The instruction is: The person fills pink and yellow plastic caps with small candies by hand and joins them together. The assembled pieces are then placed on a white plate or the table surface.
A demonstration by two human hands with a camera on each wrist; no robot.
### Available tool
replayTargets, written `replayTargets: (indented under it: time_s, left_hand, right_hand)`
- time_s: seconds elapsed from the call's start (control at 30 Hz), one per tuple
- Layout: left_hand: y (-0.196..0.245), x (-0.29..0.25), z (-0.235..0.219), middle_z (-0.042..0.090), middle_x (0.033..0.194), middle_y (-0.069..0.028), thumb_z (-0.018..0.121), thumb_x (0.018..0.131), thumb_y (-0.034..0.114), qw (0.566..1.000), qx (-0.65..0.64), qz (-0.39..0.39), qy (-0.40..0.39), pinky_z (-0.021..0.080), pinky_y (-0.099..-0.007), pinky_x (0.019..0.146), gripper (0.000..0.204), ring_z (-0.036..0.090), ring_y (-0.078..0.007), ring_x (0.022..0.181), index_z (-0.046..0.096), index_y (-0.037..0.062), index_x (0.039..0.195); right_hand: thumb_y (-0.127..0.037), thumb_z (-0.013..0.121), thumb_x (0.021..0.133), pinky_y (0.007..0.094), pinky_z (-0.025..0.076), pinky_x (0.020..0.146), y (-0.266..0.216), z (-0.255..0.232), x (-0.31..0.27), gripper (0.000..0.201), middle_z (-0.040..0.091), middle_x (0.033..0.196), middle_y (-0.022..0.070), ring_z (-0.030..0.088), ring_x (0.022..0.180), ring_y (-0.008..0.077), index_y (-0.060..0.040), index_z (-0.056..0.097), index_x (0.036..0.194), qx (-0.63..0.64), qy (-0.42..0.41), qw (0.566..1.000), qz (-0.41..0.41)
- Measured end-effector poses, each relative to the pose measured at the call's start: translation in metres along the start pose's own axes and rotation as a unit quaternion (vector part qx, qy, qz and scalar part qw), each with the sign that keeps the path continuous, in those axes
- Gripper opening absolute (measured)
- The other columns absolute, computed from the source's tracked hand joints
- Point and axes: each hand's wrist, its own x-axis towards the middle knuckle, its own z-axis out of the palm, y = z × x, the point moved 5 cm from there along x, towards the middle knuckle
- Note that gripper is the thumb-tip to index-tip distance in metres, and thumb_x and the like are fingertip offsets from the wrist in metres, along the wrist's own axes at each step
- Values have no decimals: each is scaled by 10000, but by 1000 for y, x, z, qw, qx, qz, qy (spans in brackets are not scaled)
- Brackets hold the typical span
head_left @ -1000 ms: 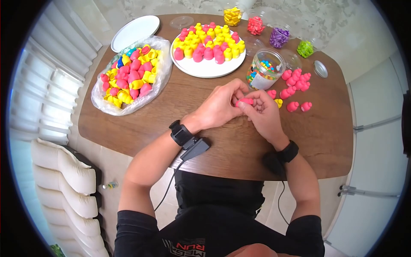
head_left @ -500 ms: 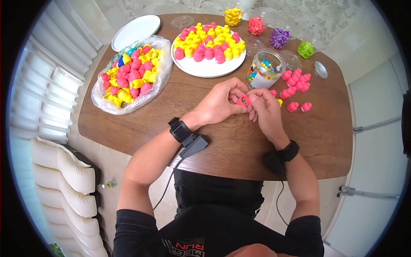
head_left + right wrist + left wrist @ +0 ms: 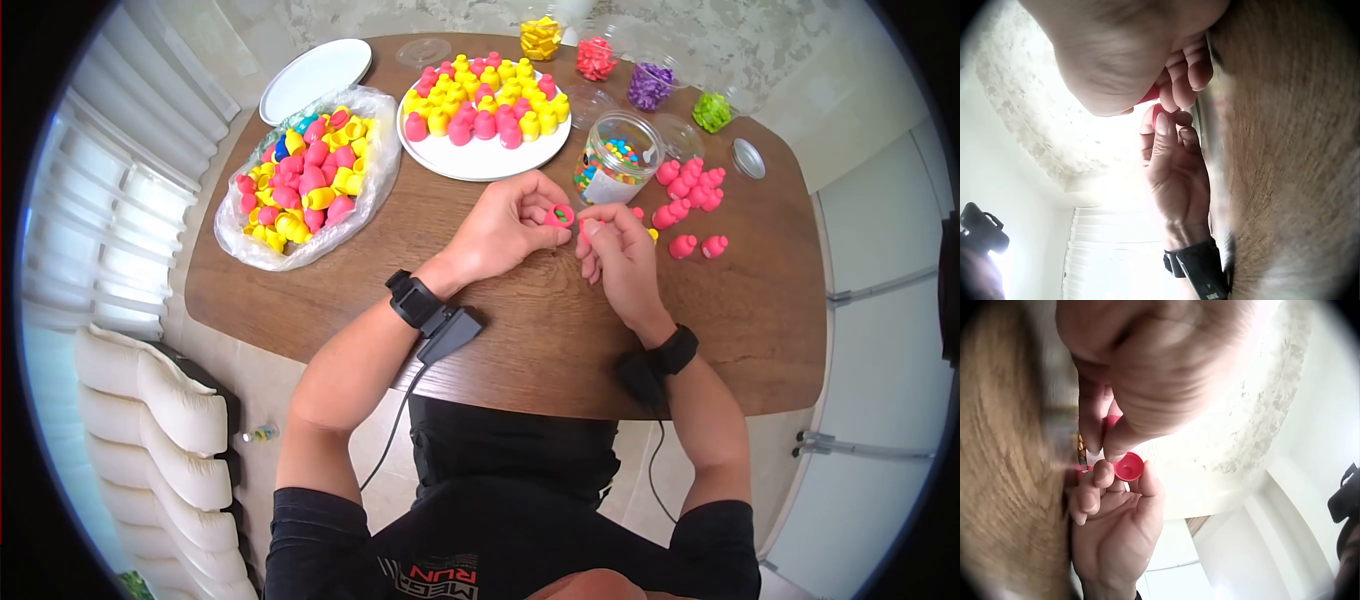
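Between finger and thumb, the left hand (image 3: pixel 505 230) pinches a pink hollow piece (image 3: pixel 562 215), its open end showing small green and other coloured bits inside. Just right of it, the right hand (image 3: pixel 622 252) pinches another small pink piece, mostly covered by its fingertips. In the left wrist view that piece is a round, hollow pink cup (image 3: pixel 1129 467) held by the right hand (image 3: pixel 1116 531). A narrow gap separates the two pieces in the head view. The jar of coloured candies (image 3: pixel 605 188) stands open behind the hands, and pink bottle-shaped pieces (image 3: pixel 683 246) lie to the right.
A white plate (image 3: pixel 480 172) holds many pink and yellow bottle shapes. Left of it sits a plastic bag (image 3: pixel 385 185) of loose pieces. Tubs of yellow (image 3: pixel 540 38), red (image 3: pixel 596 60), purple (image 3: pixel 650 86) and green bows (image 3: pixel 712 112) line the back, near a round metal lid (image 3: pixel 748 160).
The hands have parted slightly, and the pink item seen between them is now two separate pieces. The left hand has moved a little up and left, its piece's open end turned to view.
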Motion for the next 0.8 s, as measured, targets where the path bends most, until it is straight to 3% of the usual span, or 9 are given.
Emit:
replayTargets:
  time_s: [0.1,0.27,0.47,0.57,0.7,0.8]
  left_hand:
    - [1,2,-4,712,1070,-63,763,910,-43,1000,-17,3,17,592,-268,833,310,681,-100,957,624,-16,1186]
    - [5,2,-10,732,1127,-91,751,936,-4,997,-60,-21,51,592,-276,817,338,689,-104,945,635,-24,1253]
    - [25,-1,-18,717,1208,-152,709,979,38,993,-9,14,119,600,-324,864,351,725,-252,1079,624,-45,1309]
    - [33,0,-25,694,1220,-116,709,982,58,989,-1,40,144,579,-331,881,393,705,-243,1111,616,-33,1353]
    - [62,16,-17,690,1184,-68,695,987,43,981,76,86,157,580,-321,854,372,675,-161,1046,639,-19,1349]
    - [85,39,-1,690,1130,-65,720,966,40,970,141,127,154,569,-288,835,284,675,-150,978,664,-32,1234]
  right_hand:
    - [-116,620,1038,186,410,545,-1,5,-1,130,615,852,-8,529,659,19,-21,600,1126,1,-10,1000,13]
    - [-46,680,987,184,412,563,7,6,3,130,602,857,-39,533,693,-4,-21,596,1083,-7,-25,999,-40]
    - [-105,727,959,221,415,533,8,6,5,146,579,732,-51,519,637,2,-15,613,973,-56,-17,995,-78]
    - [-155,741,931,284,448,542,12,5,6,186,619,703,3,558,620,59,-5,633,945,-63,-3,991,-121]
    - [-215,743,907,340,496,595,3,2,3,246,667,720,79,627,642,147,11,652,944,-108,3,985,-135]
    - [-237,742,895,370,518,625,1,1,1,271,692,742,112,662,663,196,18,657,931,-131,-4,984,-124]
